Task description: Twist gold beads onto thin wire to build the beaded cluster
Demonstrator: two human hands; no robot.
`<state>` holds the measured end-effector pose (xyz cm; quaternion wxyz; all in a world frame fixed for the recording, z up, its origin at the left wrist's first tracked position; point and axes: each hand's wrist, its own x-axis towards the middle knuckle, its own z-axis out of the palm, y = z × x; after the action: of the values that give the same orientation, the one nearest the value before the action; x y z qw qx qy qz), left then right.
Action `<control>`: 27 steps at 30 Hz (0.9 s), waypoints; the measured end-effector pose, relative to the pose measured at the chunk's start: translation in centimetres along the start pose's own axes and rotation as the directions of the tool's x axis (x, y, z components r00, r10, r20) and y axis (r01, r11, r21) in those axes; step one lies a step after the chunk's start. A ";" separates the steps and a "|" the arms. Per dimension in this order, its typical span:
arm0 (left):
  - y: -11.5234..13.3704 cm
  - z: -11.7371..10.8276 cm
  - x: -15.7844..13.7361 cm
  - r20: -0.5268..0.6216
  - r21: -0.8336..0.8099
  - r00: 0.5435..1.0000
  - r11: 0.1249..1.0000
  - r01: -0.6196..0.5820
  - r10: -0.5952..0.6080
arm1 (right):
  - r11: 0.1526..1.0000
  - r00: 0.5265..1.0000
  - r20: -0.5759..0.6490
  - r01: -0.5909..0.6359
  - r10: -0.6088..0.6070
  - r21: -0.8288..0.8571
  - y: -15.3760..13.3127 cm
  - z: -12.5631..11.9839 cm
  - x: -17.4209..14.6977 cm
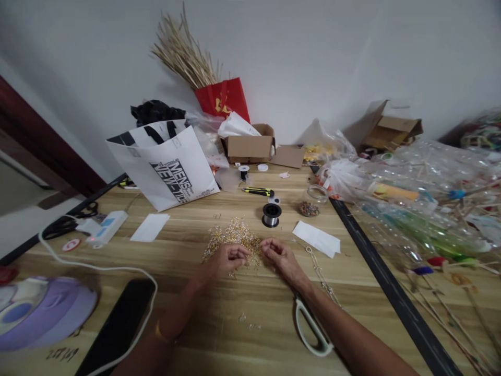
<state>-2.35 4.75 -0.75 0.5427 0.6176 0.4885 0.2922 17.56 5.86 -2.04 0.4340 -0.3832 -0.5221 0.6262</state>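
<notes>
A loose pile of small gold and clear beads (235, 232) lies on the wooden table. At its near left edge is my left hand (229, 258), fingers curled together over the beads; what they hold, if anything, is too small to make out. My right hand (279, 257) is at the pile's right edge with thumb and fingers pinched, and anything between them is too fine to name. A beaded chain (321, 274) runs along the table right of that hand. Under my right forearm, the white-handled scissors (313, 331) are partly hidden.
Beyond the beads stand a wire spool (271, 214), a yellow-black utility knife (258, 191) and a jar (311, 201). White paper (317, 238) lies right. A power strip (106, 230), white cable (105, 268) and phone (121, 324) lie left. Plastic bottles (422, 193) crowd the right.
</notes>
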 end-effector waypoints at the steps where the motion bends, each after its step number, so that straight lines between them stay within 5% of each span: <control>1: -0.2 -0.2 0.0 0.003 0.021 1.000 1.000 -0.014 0.014 | 1.000 1.000 0.014 -0.005 0.006 -0.028 0.0 -0.1 0.0; 15: 0.6 -2.5 -3.8 0.024 0.136 1.000 0.991 0.013 -0.016 | 0.941 0.921 0.390 0.110 0.025 -0.319 -0.6 0.0 -0.7; 22: 0.6 -3.0 -5.1 0.014 0.282 1.000 0.959 0.001 -0.006 | 0.945 0.879 0.471 0.088 0.076 -0.316 -0.9 -0.2 -0.7; 27: 0.6 -3.4 -5.6 0.011 0.227 0.999 0.973 0.038 -0.041 | 0.925 0.865 0.495 0.123 0.078 -0.360 -1.4 -0.5 -0.7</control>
<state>-7.16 0.90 1.62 0.4783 0.6678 0.5265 0.2191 18.48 5.45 -0.67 0.2087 -0.2781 -0.7321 0.5857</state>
